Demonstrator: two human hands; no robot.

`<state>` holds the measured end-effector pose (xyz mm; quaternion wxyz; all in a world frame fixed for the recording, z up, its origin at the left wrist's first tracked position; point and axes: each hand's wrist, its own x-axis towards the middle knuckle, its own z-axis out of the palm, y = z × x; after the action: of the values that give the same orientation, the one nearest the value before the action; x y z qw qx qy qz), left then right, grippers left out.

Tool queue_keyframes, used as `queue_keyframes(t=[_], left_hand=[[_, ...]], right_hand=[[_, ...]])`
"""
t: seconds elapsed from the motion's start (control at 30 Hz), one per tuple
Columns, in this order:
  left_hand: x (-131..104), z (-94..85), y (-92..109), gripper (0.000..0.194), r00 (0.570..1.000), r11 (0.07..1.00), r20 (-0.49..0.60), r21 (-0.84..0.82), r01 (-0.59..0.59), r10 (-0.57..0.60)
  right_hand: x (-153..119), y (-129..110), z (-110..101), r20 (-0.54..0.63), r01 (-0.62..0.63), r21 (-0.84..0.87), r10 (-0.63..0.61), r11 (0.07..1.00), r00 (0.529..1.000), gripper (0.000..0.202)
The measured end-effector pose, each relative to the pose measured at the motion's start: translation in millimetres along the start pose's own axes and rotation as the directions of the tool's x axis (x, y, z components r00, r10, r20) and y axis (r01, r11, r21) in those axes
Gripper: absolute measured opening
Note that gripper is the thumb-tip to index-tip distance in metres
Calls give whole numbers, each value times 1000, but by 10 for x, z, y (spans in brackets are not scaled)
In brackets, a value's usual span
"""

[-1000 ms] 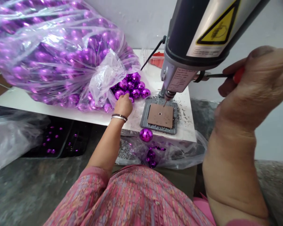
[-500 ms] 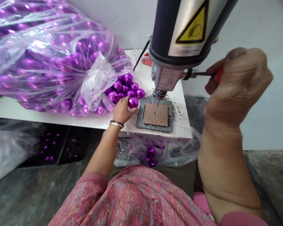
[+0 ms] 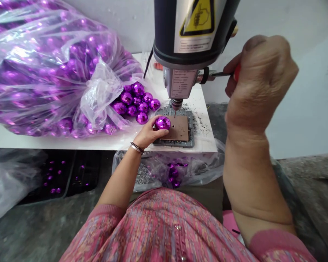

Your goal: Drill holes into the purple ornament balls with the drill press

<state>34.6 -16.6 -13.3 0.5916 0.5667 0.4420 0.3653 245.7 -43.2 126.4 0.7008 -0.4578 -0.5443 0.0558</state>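
Note:
My left hand (image 3: 149, 133) grips a shiny purple faceted ball (image 3: 163, 123) between thumb and fingers. The ball is over the left part of a brown square board (image 3: 182, 133) with a small hole in it. That board lies on the grey base (image 3: 190, 142) of a bench drill press (image 3: 180, 80), whose thin bit (image 3: 175, 113) points down above the board. My right hand (image 3: 262, 80) is closed around the red-knobbed lever (image 3: 221, 74) on the drill's right side. Several more purple balls (image 3: 136, 100) lie loose to the left of the base.
A large clear plastic bag (image 3: 57, 72) full of purple balls covers the left of the white table (image 3: 109, 143). Dark shavings (image 3: 198, 116) are scattered right of the base. Below the front edge hangs an open plastic bag (image 3: 207, 171) with purple balls; dark crates (image 3: 54, 174) stand lower left.
My left hand has taken a ball from beside the loose pile and carried it right, over the board. My right hand stays on the lever. The whole view has shifted slightly.

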Motion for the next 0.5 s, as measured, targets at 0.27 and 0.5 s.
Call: queue_keyframes(t=[0.27,0.5], left_hand=[[64,121,118,48,993,989,24,99,111,-113],[168,147,136,34,995,974,-7,203,100,-101]], right_hand=[[36,-102,2,68,4,-14,-3,1000,998,29],[22,-186,11,51,-116,27,114,993,992,31]])
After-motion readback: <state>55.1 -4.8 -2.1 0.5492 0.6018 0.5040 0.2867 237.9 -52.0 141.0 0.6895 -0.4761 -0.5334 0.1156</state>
